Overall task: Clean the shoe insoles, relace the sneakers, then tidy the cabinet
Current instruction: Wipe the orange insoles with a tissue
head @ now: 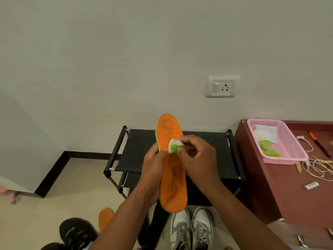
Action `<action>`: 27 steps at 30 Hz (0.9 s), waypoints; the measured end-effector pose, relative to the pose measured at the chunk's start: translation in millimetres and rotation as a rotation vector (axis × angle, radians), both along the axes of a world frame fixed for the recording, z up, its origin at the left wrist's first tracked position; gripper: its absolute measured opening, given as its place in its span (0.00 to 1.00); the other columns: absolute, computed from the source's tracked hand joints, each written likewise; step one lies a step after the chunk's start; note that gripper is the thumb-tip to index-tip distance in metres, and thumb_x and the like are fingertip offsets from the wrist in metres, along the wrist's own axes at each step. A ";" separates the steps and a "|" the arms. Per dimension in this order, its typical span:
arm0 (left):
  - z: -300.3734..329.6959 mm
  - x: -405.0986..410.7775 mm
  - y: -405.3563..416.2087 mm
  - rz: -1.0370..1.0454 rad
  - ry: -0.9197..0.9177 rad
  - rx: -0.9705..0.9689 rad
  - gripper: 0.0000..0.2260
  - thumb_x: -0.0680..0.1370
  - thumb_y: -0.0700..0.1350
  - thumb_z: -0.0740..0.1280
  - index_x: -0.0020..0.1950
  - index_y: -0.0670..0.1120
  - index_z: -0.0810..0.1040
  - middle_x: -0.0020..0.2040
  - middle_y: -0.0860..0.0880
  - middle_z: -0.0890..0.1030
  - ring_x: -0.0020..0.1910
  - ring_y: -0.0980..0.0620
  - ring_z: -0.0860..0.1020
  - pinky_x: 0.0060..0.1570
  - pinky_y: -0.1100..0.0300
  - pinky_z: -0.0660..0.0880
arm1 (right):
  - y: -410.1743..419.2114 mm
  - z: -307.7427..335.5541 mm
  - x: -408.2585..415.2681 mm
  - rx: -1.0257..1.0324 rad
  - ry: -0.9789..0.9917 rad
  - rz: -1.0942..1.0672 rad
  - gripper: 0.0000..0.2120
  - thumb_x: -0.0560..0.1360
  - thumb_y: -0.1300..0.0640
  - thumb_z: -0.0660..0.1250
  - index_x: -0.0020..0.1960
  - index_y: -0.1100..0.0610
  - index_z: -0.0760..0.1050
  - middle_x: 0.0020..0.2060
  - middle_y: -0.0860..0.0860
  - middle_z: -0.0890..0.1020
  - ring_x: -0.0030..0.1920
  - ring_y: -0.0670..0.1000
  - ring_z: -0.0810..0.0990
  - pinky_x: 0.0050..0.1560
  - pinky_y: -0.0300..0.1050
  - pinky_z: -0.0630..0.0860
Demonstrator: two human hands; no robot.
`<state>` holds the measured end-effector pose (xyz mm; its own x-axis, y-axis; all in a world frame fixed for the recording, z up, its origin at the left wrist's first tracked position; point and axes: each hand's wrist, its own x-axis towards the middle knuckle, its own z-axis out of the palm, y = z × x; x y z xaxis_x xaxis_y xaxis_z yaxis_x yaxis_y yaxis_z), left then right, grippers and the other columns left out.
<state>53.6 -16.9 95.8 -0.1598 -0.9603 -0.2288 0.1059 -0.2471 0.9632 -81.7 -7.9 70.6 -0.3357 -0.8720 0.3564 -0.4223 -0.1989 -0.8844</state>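
The right hand (196, 156) pinches a small green-and-white wipe (174, 145) against the orange insole (172, 170); the left hand (153, 170) grips that insole along its left edge, holding it upright in the air before the black shoe rack (207, 159); this looks like the insole-cleaning step, with relacing and the cabinet still ahead; the next move likely calls for firm strokes down toward the heel while the left hand keeps the sole steady. The insole is bright orange with a green rim, dark marks near the toe, printed lettering at mid-length; a second orange insole (105, 218) lies on the floor beside the grey-white sneakers (191, 230).
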 end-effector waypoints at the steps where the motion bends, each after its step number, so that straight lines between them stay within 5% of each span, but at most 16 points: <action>1: -5.9 -4.9 -0.1 -0.037 0.036 0.022 0.12 0.85 0.44 0.60 0.62 0.49 0.82 0.53 0.38 0.85 0.53 0.35 0.83 0.49 0.43 0.82 | -1.1 -9.3 -3.5 0.013 0.076 0.002 0.11 0.76 0.61 0.74 0.57 0.51 0.83 0.48 0.43 0.85 0.48 0.42 0.83 0.49 0.38 0.81; 4: -19.5 -12.0 -5.2 -0.114 0.142 0.135 0.15 0.87 0.50 0.57 0.67 0.52 0.80 0.58 0.40 0.85 0.55 0.41 0.84 0.48 0.50 0.83 | -7.4 -24.6 -11.9 0.024 0.233 0.026 0.14 0.78 0.58 0.72 0.62 0.50 0.79 0.51 0.44 0.84 0.48 0.41 0.81 0.49 0.35 0.79; 10: -38.5 -15.7 -17.0 -0.141 0.300 0.335 0.23 0.85 0.58 0.55 0.72 0.48 0.76 0.63 0.40 0.83 0.62 0.40 0.82 0.57 0.46 0.82 | -19.0 -41.0 -14.6 0.022 0.361 0.080 0.09 0.79 0.60 0.69 0.57 0.53 0.85 0.52 0.47 0.85 0.51 0.44 0.82 0.56 0.43 0.82; 15: -46.9 -10.8 -27.2 -0.137 0.291 0.366 0.23 0.85 0.60 0.53 0.70 0.50 0.77 0.60 0.42 0.85 0.58 0.42 0.85 0.46 0.50 0.84 | -19.8 -49.8 -13.4 0.086 0.402 0.171 0.16 0.80 0.60 0.68 0.67 0.53 0.80 0.63 0.47 0.81 0.62 0.45 0.80 0.66 0.42 0.77; 24: -53.1 -6.6 -31.4 -0.166 0.278 0.402 0.25 0.85 0.61 0.53 0.67 0.47 0.79 0.59 0.40 0.85 0.57 0.41 0.85 0.51 0.49 0.84 | -19.0 -59.9 -5.3 0.002 0.417 0.095 0.05 0.80 0.54 0.71 0.53 0.51 0.85 0.47 0.46 0.85 0.46 0.42 0.81 0.52 0.34 0.78; 27: -55.1 -3.8 -31.4 -0.167 0.289 0.400 0.24 0.85 0.60 0.53 0.67 0.47 0.78 0.56 0.41 0.86 0.54 0.42 0.86 0.45 0.51 0.85 | -14.7 -64.7 4.0 0.016 0.422 0.127 0.05 0.81 0.53 0.69 0.52 0.50 0.84 0.46 0.46 0.84 0.46 0.41 0.80 0.52 0.33 0.77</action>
<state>49.8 -48.3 40.7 -0.4141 -0.7630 -0.4962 0.2817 -0.6259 0.7273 -77.7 -22.5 5.8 -0.0540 -0.9034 0.4253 -0.7202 -0.2598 -0.6433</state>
